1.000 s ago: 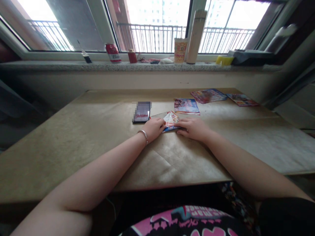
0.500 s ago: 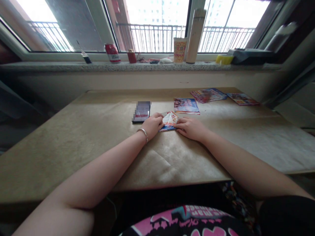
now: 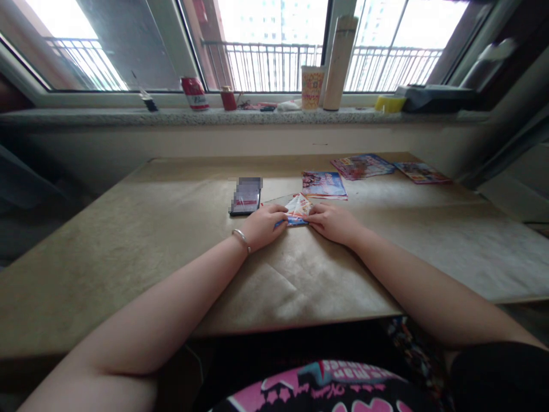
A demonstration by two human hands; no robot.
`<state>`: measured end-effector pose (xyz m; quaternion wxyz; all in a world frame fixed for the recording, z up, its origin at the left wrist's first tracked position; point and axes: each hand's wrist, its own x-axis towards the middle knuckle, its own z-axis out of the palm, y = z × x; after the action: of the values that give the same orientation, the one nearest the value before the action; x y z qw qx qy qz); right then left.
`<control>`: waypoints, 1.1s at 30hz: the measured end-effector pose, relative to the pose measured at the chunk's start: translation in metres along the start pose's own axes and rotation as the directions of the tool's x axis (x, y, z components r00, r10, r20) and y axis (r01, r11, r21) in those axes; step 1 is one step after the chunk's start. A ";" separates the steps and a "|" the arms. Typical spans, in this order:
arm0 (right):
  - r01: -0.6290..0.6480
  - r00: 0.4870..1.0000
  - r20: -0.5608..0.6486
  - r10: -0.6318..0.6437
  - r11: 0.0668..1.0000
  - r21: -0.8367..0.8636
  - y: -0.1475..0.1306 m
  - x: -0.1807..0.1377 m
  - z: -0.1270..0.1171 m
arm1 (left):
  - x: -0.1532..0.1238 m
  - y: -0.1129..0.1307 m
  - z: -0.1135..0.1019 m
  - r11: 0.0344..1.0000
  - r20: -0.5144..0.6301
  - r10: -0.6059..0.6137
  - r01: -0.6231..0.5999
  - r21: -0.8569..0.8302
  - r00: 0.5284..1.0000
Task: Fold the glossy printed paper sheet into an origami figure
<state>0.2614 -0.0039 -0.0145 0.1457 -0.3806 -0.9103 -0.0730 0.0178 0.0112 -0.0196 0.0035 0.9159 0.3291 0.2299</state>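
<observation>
A folded sheet of printed paper [image 3: 298, 207], with a white and orange peaked top and a blue strip along its near edge, lies on the table between my hands. My left hand [image 3: 265, 224] wears a silver bangle and is closed over the paper's left end, its fingers curled onto the near edge. The paper's right near corner is pinched by my right hand [image 3: 332, 222], thumb and fingers together. Part of the paper is hidden under both hands.
A phone [image 3: 246, 197] lies just beyond my left hand. One colourful leaflet [image 3: 323, 185] lies behind the paper, with more leaflets [image 3: 362, 166] farther back right. A can [image 3: 194, 93], a paper cup [image 3: 312, 87] and a tall cylinder [image 3: 340, 63] stand on the windowsill.
My left hand has shifted slightly left and nearer along the paper's front edge, covering its left end. My right hand stays at the right corner, almost unmoved.
</observation>
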 end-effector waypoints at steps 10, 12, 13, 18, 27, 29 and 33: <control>-0.017 1.000 -0.006 0.017 1.000 0.000 0.003 0.000 0.002 | -0.002 0.007 -0.006 0.988 0.134 0.009 -0.029 0.152 0.991; -0.020 1.000 -0.005 0.020 1.000 -0.005 0.002 0.000 0.001 | -0.002 0.009 -0.007 0.982 0.137 -0.010 -0.016 0.187 0.991; -0.022 1.000 -0.005 0.022 1.000 -0.007 0.002 0.000 0.001 | -0.003 0.010 -0.007 0.981 0.136 -0.019 -0.008 0.196 0.991; -0.033 0.999 0.007 0.033 0.999 -0.003 0.001 0.000 0.000 | -0.003 0.013 -0.008 0.977 0.138 -0.069 0.040 0.208 0.988; -0.053 0.998 0.025 0.053 0.999 -0.007 0.000 0.001 0.000 | 0.000 0.013 -0.005 0.969 0.130 -0.092 0.058 0.241 0.987; -0.055 0.998 0.031 0.055 0.998 -0.008 0.000 0.001 0.000 | 0.000 0.014 -0.005 0.967 0.136 -0.102 0.066 0.247 0.985; -0.065 0.997 0.037 0.066 0.998 -0.019 -0.002 0.001 -0.002 | 0.001 0.016 -0.006 0.965 0.131 -0.107 0.071 0.251 0.986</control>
<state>0.2599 -0.0050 -0.0127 0.1276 -0.4129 -0.8991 -0.0693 0.0253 -0.0018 -0.0115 -0.0760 0.9077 0.3947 0.1207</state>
